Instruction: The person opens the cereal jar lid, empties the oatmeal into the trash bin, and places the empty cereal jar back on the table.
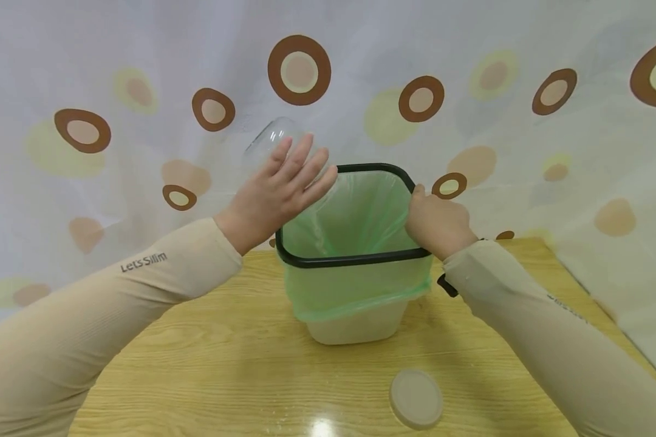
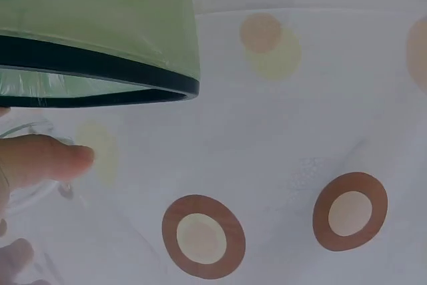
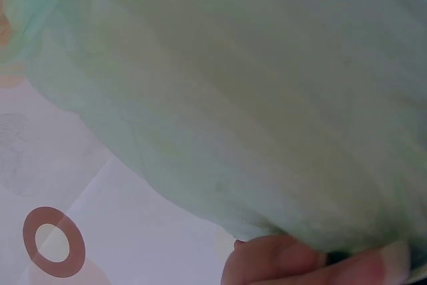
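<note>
A small white bin (image 1: pixel 361 325) lined with a green bag (image 1: pixel 355 212) stands on the wooden table, its black rim (image 1: pixel 355 261) holding the bag. My left hand (image 1: pixel 284 182) holds a clear plastic jar (image 1: pixel 270 136) tilted beside the bin's far left corner, fingers stretched along its side. In the left wrist view the thumb (image 2: pixel 40 158) presses the jar (image 2: pixel 33 191) just below the bin rim (image 2: pixel 100 65). My right hand (image 1: pixel 437 221) grips the rim at the bin's right side. Up close, the right thumb (image 3: pixel 313 265) lies against the green bag (image 3: pixel 233 98).
A round beige lid (image 1: pixel 415 397) lies flat on the table (image 1: pixel 208 364) in front of the bin, to the right. A white curtain with brown rings (image 1: pixel 299 70) hangs close behind the bin. The table's right edge runs near my right sleeve.
</note>
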Available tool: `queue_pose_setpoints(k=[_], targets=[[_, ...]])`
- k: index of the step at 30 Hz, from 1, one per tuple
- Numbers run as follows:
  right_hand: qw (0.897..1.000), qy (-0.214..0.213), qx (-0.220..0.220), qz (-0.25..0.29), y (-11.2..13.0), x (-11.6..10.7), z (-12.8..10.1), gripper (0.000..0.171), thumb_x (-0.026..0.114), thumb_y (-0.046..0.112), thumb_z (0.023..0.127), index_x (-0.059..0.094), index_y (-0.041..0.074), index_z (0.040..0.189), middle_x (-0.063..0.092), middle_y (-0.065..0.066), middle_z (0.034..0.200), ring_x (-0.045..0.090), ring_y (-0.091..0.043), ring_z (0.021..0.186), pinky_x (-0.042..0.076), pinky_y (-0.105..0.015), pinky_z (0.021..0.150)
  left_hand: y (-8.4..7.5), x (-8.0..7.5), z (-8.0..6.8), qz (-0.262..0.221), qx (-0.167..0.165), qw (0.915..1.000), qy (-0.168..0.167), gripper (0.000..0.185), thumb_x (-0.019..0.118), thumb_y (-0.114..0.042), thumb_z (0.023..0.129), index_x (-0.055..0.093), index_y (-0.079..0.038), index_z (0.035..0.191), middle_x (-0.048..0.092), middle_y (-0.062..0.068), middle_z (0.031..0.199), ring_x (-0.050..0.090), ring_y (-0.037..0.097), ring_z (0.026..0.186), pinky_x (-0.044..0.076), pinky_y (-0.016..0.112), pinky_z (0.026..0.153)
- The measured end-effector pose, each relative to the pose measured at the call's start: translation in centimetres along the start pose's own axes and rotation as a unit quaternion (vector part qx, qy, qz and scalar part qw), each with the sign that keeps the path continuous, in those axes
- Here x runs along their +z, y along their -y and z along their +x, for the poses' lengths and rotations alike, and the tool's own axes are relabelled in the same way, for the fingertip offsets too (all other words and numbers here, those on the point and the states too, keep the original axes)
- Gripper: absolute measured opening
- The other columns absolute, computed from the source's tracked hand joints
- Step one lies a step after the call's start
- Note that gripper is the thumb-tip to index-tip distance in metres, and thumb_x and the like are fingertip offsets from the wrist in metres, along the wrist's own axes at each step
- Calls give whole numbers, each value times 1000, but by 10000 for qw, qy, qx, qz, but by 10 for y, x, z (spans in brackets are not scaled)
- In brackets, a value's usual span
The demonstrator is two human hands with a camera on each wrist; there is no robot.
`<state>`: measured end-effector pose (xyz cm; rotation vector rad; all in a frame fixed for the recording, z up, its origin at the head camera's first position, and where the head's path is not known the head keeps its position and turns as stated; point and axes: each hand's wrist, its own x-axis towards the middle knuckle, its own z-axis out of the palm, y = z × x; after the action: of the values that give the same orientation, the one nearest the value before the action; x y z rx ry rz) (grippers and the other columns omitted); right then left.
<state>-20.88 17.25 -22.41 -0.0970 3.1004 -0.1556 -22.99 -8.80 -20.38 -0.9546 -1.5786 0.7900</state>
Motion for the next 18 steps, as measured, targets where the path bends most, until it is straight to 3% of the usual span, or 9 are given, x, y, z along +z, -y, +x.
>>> queue_pose_setpoints(k=[8,14,16,18], targets=[[10000,-39,27,-7,-2,0,0,52,30,4,100,18,-17,145,43,-6,47,22,-11,40,24,-28,44,3,3,-5,-717,-27,9966,-416,42,58,7,86,54,-9,125,56,13,126,49,34,123,37,47,102],[10000,-42,56,67,-5,1,1,52,28,5,99,18,-18,145,45,-8,48,24,-12,40,26,-30,44,1,1,-3,-480,445,9966,-492,44,57,8,89,54,-13,128,57,11,128,49,33,124,37,47,104],[9999,-35,64,97,-5,2,1,52,27,4,99,18,-17,145,45,-7,48,23,-11,40,25,-30,44,7,0,1,-439,263,9971,-566,45,56,7,88,53,-12,128,55,11,129,48,34,125,36,48,105],[9999,-43,58,105,-5,2,1,52,27,3,98,18,-17,145,44,-7,47,21,-11,40,24,-29,44,17,1,7,-448,-273,9964,-663,46,54,8,88,51,-12,129,53,11,130,46,34,126,34,48,106]])
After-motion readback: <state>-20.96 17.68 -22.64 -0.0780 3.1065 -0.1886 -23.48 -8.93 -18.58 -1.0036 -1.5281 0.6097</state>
